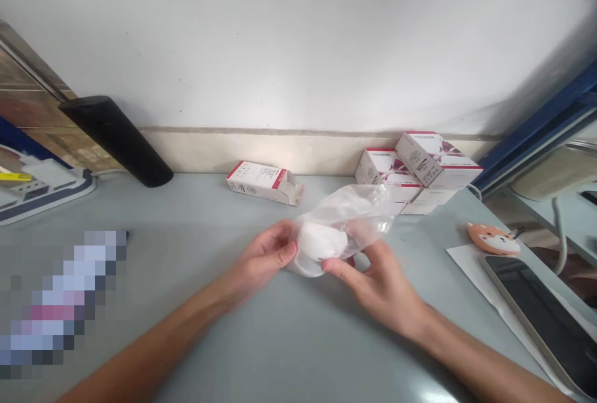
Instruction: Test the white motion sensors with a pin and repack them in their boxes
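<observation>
Head view: left hand [265,258] and right hand [373,278] both pinch a clear plastic bag [347,219] holding a white object [321,241], above the desk [186,247] centre. Open box [263,182] far; stacked boxes [415,170] far right.

Hands: 2, left hand [261,261] and right hand [380,282], centre of table. Clear plastic bag [361,213]: 1, w/ 1 white item [321,241] inside. Red-white boxes: 1 open box [263,182] at 12 o'clock, plus box stack [420,170] at 2 o'clock, approx. 4, exact no. unclear. Black cylinder [116,138]: 1, 10 o'clock. Fox-shaped pad [493,240]: 1, 3 o'clock. Tablet [541,313]: 1, 4 o'clock.
</observation>
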`<state>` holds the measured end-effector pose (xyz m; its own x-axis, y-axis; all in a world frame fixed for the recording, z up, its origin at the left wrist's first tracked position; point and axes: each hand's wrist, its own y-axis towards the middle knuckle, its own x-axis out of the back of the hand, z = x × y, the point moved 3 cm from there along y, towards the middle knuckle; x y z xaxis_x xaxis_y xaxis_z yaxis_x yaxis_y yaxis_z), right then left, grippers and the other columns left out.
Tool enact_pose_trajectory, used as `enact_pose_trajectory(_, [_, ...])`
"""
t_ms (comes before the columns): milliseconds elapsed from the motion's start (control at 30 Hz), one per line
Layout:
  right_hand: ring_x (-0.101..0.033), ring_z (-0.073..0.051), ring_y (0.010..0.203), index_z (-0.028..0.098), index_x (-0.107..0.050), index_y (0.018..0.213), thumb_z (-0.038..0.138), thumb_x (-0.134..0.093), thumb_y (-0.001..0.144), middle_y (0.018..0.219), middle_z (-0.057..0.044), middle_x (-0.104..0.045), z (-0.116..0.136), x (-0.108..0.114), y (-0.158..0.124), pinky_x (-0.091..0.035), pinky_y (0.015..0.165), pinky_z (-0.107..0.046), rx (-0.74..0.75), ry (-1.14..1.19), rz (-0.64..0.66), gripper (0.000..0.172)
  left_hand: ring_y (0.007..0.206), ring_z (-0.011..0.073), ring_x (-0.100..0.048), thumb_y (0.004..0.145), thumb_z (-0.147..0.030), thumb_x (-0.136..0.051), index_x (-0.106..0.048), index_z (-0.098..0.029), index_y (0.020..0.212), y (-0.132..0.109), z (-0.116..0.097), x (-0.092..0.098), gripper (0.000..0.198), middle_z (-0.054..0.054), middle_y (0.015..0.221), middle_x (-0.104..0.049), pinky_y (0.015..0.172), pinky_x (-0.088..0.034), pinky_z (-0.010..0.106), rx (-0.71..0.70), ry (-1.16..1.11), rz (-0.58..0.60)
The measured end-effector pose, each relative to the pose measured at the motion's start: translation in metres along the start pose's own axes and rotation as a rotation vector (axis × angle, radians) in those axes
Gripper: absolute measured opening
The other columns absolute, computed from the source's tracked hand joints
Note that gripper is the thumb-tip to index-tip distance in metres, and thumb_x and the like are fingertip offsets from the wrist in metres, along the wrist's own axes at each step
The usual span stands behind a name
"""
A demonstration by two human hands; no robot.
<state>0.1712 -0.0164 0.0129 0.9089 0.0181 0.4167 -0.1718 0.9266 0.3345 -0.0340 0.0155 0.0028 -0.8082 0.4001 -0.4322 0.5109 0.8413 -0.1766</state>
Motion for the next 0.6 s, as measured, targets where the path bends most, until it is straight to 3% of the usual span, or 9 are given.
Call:
enact_pose_trajectory(67, [-0.065,-0.021,0.086,0.024,-0.066,0.110,0.049,-0.075,0.094,0.103,-0.007,-0.071,0.001,0.006,-0.001,-0.053,0.068,-0.031,0.084,-0.113,-0.022,0.032,0.119,0.0298,-0.066,0.095,-0.032,-0.072,-0.077,-0.022,0.112,0.000,-0.004,-0.002,0.021,0.005,0.113,-0.077,0.103,-0.047,0.038,-0.079,0.182,0.053])
enact_pose_trajectory(167, [-0.067,-0.022,0.086,0.024,-0.066,0.111,0.049,-0.074,0.095,0.105,-0.007,-0.072,-0.001,0.010,-0.001,-0.054,0.069,-0.032,0.130,-0.210,0.003,0.031,0.116,0.0285,-0.067,0.098,-0.032,-0.066,-0.077,-0.025,0.118,-0.002,-0.010,-0.001,0.024,0.002,0.113,-0.077,0.102,-0.048,0.038,-0.126,0.388,0.023])
enact_pose_trajectory(300, [-0.067,-0.021,0.079,0.024,-0.066,0.118,0.052,-0.068,0.099,0.104,-0.008,-0.074,-0.009,0.008,0.003,-0.055,0.065,-0.032,0.088,-0.236,0.052,0.034,0.120,0.0308,-0.066,0.100,-0.036,-0.065,-0.072,-0.027,0.132,-0.004,-0.015,-0.001,0.034,0.007,0.126,-0.075,0.104,-0.049,0.039,-0.198,0.631,-0.011])
enact_pose_trajectory(400, [-0.068,-0.021,0.082,0.024,-0.066,0.119,0.053,-0.066,0.100,0.102,-0.008,-0.074,-0.011,0.007,0.006,-0.056,0.069,-0.033,0.146,-0.268,0.095,0.035,0.134,0.0339,-0.058,0.097,-0.030,-0.070,-0.071,-0.028,0.137,-0.004,-0.014,-0.002,0.040,0.009,0.141,-0.068,0.115,-0.042,0.041,-0.295,0.815,-0.017])
enact_pose_trajectory(600, [-0.072,-0.027,0.098,0.024,-0.064,0.120,0.054,-0.070,0.097,0.115,-0.010,-0.075,-0.015,0.007,0.012,-0.058,0.082,-0.040,0.173,-0.350,0.252,0.038,0.137,0.0376,-0.054,0.089,-0.021,-0.077,-0.076,-0.028,0.129,-0.004,-0.012,-0.003,0.041,0.010,0.140,-0.070,0.121,-0.036,0.047,-0.325,0.883,0.044])
